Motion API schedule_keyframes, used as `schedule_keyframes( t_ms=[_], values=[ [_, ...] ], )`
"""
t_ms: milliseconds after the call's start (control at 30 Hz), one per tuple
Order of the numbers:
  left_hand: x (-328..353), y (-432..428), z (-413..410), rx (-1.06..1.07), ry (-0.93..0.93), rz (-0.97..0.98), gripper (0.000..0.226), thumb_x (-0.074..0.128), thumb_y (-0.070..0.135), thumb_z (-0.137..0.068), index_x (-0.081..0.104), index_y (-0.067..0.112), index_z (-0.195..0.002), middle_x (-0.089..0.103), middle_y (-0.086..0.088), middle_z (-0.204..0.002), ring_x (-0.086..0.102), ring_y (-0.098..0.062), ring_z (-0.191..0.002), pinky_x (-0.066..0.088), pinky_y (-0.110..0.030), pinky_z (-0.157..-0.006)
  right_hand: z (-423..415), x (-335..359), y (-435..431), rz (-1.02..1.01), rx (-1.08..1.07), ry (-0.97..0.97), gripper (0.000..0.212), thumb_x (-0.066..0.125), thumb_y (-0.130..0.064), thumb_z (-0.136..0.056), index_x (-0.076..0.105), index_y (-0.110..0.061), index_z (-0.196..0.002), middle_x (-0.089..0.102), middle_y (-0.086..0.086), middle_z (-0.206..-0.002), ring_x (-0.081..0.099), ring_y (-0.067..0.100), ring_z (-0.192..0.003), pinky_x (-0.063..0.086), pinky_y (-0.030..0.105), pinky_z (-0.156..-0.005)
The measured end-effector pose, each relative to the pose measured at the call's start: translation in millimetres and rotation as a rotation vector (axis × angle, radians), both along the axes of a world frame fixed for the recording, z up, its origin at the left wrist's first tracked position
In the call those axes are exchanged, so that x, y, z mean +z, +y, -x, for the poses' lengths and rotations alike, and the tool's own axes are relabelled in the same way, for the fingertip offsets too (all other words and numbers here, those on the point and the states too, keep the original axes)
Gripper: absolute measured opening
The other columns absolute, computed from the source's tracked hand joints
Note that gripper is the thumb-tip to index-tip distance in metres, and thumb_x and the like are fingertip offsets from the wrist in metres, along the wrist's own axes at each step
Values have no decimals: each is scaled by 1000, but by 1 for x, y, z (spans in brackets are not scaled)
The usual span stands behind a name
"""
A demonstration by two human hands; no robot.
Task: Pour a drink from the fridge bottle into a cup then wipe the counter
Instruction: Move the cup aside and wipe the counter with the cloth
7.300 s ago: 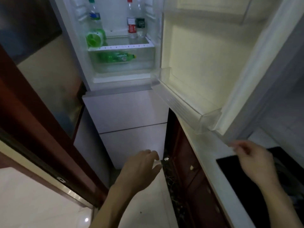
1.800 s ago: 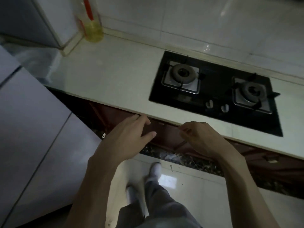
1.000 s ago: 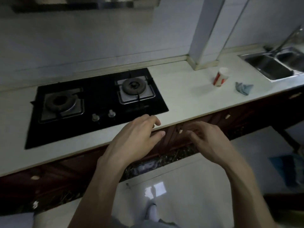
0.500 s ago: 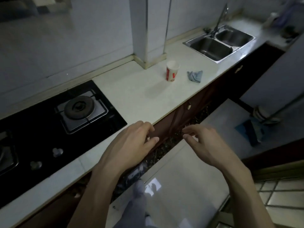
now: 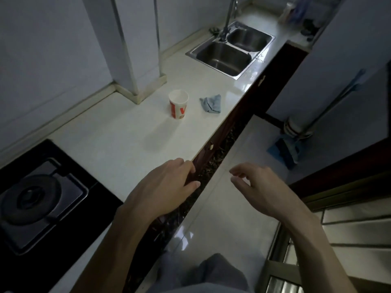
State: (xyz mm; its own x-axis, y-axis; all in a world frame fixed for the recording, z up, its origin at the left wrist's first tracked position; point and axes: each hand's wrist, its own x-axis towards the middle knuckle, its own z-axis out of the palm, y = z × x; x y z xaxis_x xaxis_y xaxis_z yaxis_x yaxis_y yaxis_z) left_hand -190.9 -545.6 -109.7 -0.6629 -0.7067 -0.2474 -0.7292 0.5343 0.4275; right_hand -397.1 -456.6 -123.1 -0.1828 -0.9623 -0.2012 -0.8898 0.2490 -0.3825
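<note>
The cup [image 5: 178, 104] and cloth [image 5: 211, 103] are seen closer than before. The cup is stood upright, mouth up, on the bench [image 5: 118, 140], with the cloth laid just beside it, nearer the front edge. Nothing is held by the left grip [image 5: 167, 187] or right grip [image 5: 260, 187]; the fingers are loosely bent.

Pretty clearly a home kitchen: long white stone counter [image 5: 118, 140] with a black glass gas hob [image 5: 42, 199] at the near left, a double stainless steel sink [image 5: 230, 49] with a tap at the far end, tiled walls, and dark red cabinet fronts [image 5: 249, 106] underneath.
</note>
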Motion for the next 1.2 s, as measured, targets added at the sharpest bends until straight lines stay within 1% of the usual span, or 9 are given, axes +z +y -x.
schedule_keyframes(
  t_ms=[67,133,367,500,667,833,967,1133,1200],
  values=[
    [2,-20,24,0,-16,9,40,44,48,-100,49,26,-133,54,9,-130,54,-5,-103,46,-23,-90,26,-1,-21,1,-15,6,32,44,-38,-100,60,-25,-125,62,-10,-120,56,6,-107,46,23,-87],
    [-4,-35,62,38,-44,8,40,44,48,-100,49,26,-134,54,9,-132,54,-6,-108,47,-24,-92,67,-6,-43,-18,10,-12,32,44,-38,-100,60,-25,-124,62,-10,-120,56,7,-107,46,23,-87],
    [-12,-41,60,30,-94,20,41,45,49,-99,49,26,-133,55,7,-129,54,-10,-113,47,-28,-94,68,-9,-53,-60,59,-29,30,43,-36,-101,60,-22,-122,61,-5,-118,58,12,-104,47,27,-87],
    [-3,-57,107,143,-81,34,41,45,50,-98,48,28,-133,54,10,-130,52,-8,-116,47,-28,-95,121,0,-87,-79,153,-11,29,42,-34,-101,63,-16,-110,63,0,-109,59,16,-97,49,35,-85],
    [3,-72,149,287,-41,58,41,43,52,-98,48,30,-132,53,12,-129,51,-7,-115,46,-28,-95,166,6,-137,-72,299,-15,28,44,-32,-101,63,-17,-114,62,-1,-111,59,15,-98,49,33,-85],
    [-5,-83,149,384,-84,12,40,43,52,-98,47,31,-132,53,12,-130,50,-7,-117,43,-25,-97,168,-3,-183,-98,437,-40,27,44,-31,-101,64,-15,-112,63,0,-110,58,16,-99,48,33,-86],
    [-14,-110,131,469,-56,-8,39,43,51,-98,48,31,-132,53,14,-127,49,-4,-115,43,-25,-95,156,-12,-226,-107,496,-35,33,43,-35,-101,60,-20,-125,62,-4,-121,58,13,-107,45,25,-86],
    [-30,-159,109,523,-10,-47,38,47,48,-98,51,28,-131,55,10,-127,52,-6,-113,45,-26,-93,132,-14,-272,-129,529,-41,34,45,-36,-100,60,-22,-127,63,-5,-122,59,7,-96,46,20,-78],
    [-36,-178,101,549,12,-55,38,47,46,-98,52,26,-130,56,9,-127,53,-8,-113,44,-26,-92,123,-16,-293,-145,559,-12,33,45,-36,-100,60,-23,-126,64,-6,-121,60,8,-98,47,22,-80]
  ],
)
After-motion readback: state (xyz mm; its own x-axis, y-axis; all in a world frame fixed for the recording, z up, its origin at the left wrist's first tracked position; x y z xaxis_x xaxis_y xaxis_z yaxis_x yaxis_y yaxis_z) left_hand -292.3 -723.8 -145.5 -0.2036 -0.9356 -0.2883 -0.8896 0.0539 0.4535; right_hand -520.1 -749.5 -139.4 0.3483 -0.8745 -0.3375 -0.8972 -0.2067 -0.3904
